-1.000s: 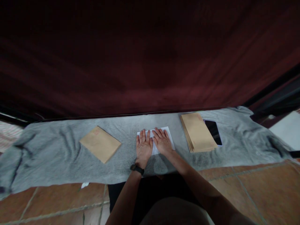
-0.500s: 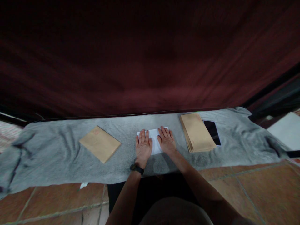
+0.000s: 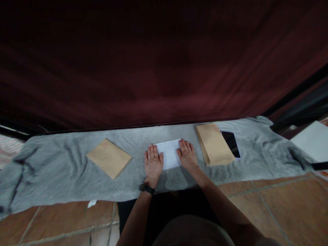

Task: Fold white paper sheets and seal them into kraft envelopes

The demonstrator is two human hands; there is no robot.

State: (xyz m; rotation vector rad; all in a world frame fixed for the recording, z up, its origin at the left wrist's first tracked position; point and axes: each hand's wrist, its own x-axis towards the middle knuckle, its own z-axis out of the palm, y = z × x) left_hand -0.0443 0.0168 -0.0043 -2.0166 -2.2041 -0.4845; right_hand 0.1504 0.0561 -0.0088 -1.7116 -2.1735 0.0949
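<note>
A white sheet of paper point(image 3: 170, 154) lies flat on the grey cloth in front of me. My left hand point(image 3: 153, 163) rests palm down on its left edge, fingers stretched out and pointing away from me. On the right edge lies my right hand point(image 3: 188, 156), also flat, with its thumb out toward the middle of the sheet. Neither hand grasps anything. Parts of both side edges of the paper are hidden under the hands.
A brown envelope point(image 3: 109, 158) lies to the left. Several stacked brown envelopes point(image 3: 215, 144) are on the right, next to a dark-screened phone point(image 3: 231, 143). Grey cloth point(image 3: 64, 171) covers the narrow surface, with a dark red upright panel point(image 3: 159, 85) behind it.
My two hands have slid apart, the left one to the left and the right one to the right, so more of the white paper shows between them.
</note>
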